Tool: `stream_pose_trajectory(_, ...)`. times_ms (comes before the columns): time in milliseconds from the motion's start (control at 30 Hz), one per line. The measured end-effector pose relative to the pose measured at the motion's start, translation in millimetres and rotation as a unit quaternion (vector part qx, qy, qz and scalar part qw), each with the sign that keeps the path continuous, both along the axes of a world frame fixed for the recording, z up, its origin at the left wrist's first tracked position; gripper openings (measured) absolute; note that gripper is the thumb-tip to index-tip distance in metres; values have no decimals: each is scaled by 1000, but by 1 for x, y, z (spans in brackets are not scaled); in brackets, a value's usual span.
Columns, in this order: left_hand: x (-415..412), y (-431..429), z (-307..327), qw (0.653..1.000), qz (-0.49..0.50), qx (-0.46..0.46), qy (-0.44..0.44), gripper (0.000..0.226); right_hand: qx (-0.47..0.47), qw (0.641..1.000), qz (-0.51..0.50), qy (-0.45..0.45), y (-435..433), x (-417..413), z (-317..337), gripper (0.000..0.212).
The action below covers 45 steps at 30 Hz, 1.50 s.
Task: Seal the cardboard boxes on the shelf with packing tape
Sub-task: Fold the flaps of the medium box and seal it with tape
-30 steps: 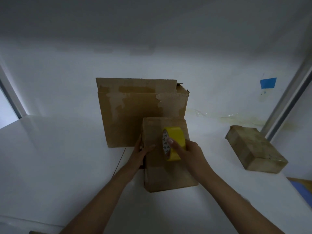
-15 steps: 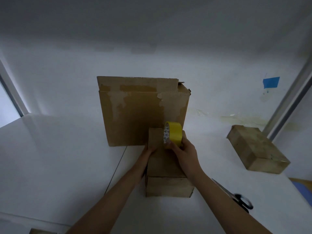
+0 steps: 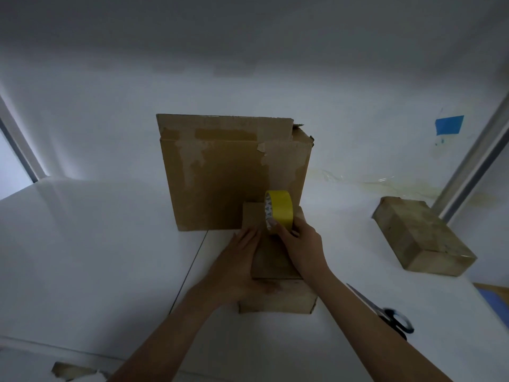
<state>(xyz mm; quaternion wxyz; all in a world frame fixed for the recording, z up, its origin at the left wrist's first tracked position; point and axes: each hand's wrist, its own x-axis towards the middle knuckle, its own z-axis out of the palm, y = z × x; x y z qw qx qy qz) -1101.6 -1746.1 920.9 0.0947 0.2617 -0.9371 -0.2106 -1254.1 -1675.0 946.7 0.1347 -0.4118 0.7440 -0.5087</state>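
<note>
My right hand [image 3: 300, 244], gripping the tape roll [image 3: 281, 210], is reaching the small box [image 3: 275, 301]'s far edge; my left hand [image 3: 242, 260] is pressing flat, the top run seemingly finishing.

Two slender forearms, bare along the whole visible length, from the near edge of view up to the wrists. Left hand [image 3: 243, 260] and right hand [image 3: 301, 245] likewise bare. Short, rounded nail showing on the right thumb.

We see a white shelf [image 3: 82, 257] bearing a large box [image 3: 225, 183] toward its back edge, a small box [image 3: 292, 299] touching its front, a flat box [image 3: 421, 235] near the right edge, and scissors [image 3: 391, 318] toward the front right.
</note>
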Motion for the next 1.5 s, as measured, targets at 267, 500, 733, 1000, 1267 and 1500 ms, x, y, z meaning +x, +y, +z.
stream_pose_trajectory(267, -1, 1, -9, 995, 33, -90, -12, 148, 49, 998, -24, 18, 3, -3, 4, 60)
stream_pose_trajectory(500, -1, 3, -8, 985, 50, -155, -50, 143, 108, 992, -43, 44, 6, 0, 31, 63)
stream_pose_trajectory(733, -5, 4, -8, 980, 65, -169, -77, 150, 63, 996, -64, 3, 24, 15, 39, 55)
stream_pose_trajectory(1000, -4, 2, 5, 986, 43, -139, -80, 164, 51, 998, 20, 8, 56, 28, 25, 49)
stream_pose_trajectory(1267, -5, 4, 2, 980, 45, -168, -100, 128, 61, 997, 12, 33, 72, 30, 27, 47)
stream_pose_trajectory(1500, -5, 6, 4, 975, 51, -170, -130, 135, 77, 994, -74, -35, 69, 32, 48, 58)
